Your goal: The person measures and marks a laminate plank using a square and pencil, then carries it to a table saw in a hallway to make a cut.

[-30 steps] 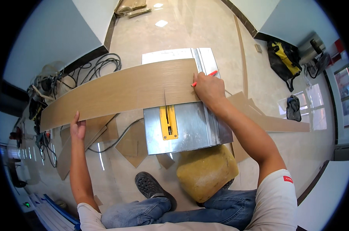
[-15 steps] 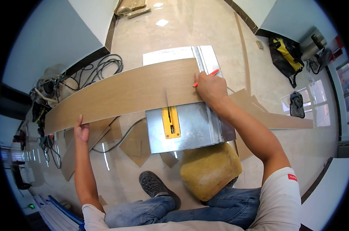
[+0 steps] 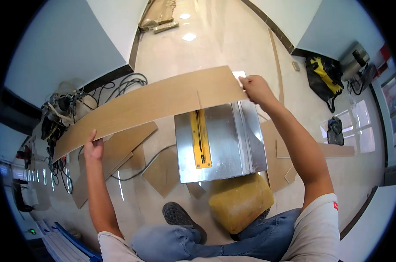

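A long wood-grain plank (image 3: 154, 97) lies slanted across the far part of a table saw (image 3: 224, 144) and reaches well out to the left. At its near left edge my left hand (image 3: 94, 148) holds it, thumb on top and fingers underneath. My right hand (image 3: 257, 91) is closed at the plank's right end; its fingers are partly hidden. The saw's yellow insert (image 3: 201, 144) shows in front of the plank. From the insert a thin upright line runs into the plank; I cannot tell whether it is blade or cut.
A yellow block-like seat (image 3: 241, 203) stands by my knees. Plank offcuts (image 3: 160, 172) lie left and right of the saw. Coiled black cables (image 3: 130, 83) and tools lie beyond the plank's left part. A black-and-yellow bag (image 3: 324, 78) sits at the far right.
The plank has shifted away from me, baring more of the saw top and yellow insert. My right hand has moved to the plank's right end. The red pen it held is out of sight.
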A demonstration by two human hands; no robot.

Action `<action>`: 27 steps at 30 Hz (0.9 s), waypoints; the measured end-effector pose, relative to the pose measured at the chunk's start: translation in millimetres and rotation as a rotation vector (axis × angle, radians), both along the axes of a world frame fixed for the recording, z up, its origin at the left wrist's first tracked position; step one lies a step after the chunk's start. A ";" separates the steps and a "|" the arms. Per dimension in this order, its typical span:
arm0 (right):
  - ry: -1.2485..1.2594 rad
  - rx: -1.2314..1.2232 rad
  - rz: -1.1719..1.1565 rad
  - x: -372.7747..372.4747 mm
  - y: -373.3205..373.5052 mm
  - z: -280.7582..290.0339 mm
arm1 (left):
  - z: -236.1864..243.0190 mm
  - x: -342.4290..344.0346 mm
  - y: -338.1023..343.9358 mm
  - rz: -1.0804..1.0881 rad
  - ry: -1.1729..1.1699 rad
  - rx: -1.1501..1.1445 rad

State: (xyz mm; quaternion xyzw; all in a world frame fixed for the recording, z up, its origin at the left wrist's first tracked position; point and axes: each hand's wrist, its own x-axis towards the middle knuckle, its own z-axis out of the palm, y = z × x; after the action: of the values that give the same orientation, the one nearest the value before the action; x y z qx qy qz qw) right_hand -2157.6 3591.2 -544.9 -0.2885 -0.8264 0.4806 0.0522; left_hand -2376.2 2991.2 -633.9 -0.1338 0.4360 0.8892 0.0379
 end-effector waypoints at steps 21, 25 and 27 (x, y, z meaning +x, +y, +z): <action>0.783 -0.496 0.367 93.7 -146.7 200.1 | 255.4 298.9 354.4 0.138 0.017 0.576; 0.760 -0.448 0.370 129.2 -149.4 213.2 | 272.4 373.8 375.7 0.251 0.062 0.526; 0.781 -0.453 0.352 144.7 -146.0 219.2 | 277.1 399.7 379.0 0.255 0.000 0.498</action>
State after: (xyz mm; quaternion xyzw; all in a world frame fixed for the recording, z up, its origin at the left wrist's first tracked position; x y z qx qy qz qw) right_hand -2012.9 3445.2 -325.8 0.0534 -0.6559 0.7225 0.2122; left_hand -1976.5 3370.2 -356.9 -0.1740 0.1835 0.9666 -0.0424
